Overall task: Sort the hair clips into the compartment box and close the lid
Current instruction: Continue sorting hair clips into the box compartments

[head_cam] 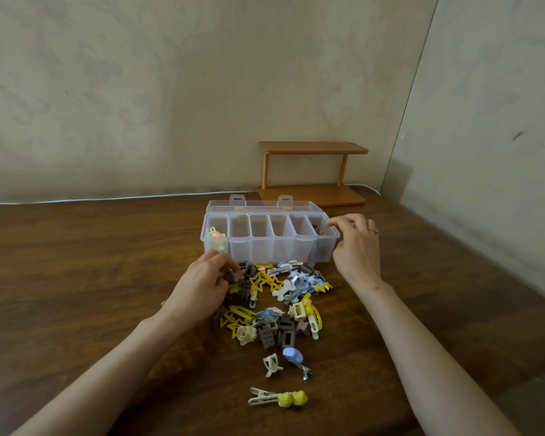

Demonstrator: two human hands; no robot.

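A clear compartment box (266, 240) stands open on the wooden table, its lid (265, 205) tipped back behind it. The leftmost compartment holds pastel clips (216, 239); the rightmost holds brown clips (320, 230); the compartments between look bare. A pile of hair clips (280, 297) in yellow, brown, blue and cream lies in front of the box. My left hand (202, 287) rests at the pile's left edge and pinches a brown flower clip (237, 276). My right hand (354, 247) hovers over the rightmost compartment with loosely curled fingers, holding nothing visible.
Nearer me lie stray clips: a cream claw (272, 364), a blue clip (293, 357) and a clip with yellow balls (280, 398). A small wooden shelf (312, 171) stands behind the box against the wall. A white cable (107, 198) runs along the table's back edge.
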